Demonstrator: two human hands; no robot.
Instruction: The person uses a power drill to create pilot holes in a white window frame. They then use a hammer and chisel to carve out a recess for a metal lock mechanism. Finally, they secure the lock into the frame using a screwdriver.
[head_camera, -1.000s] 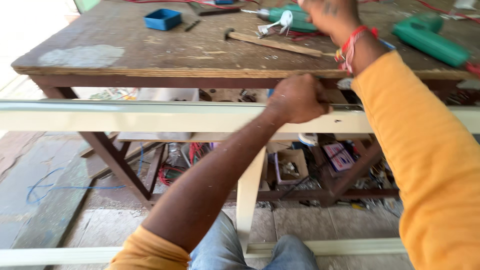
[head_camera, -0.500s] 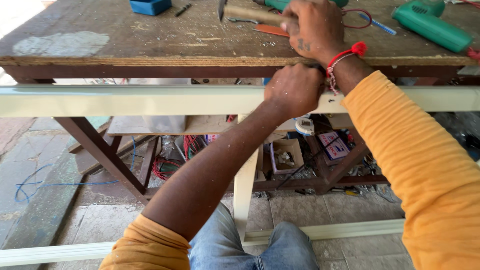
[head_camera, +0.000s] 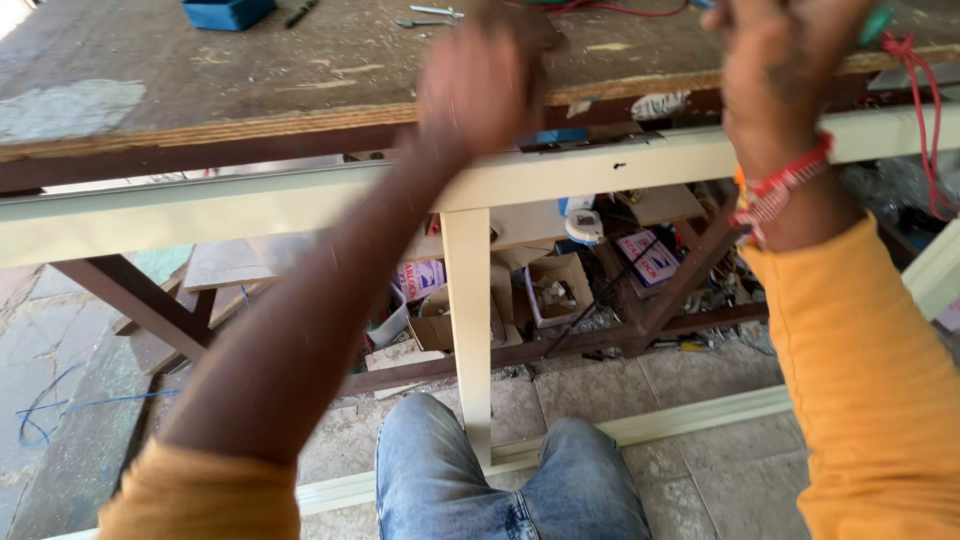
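Two blurry hands, left (head_camera: 480, 85) and right (head_camera: 775, 75), up over the cream frame bar (head_camera: 300, 200) by the wooden tabletop (head_camera: 250, 80), grips too blurred to tell.

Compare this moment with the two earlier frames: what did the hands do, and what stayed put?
The left hand let go of the cream frame rail and rose, blurred. The right hand came back off the workbench; what it holds is unclear. Rail and bench stayed.
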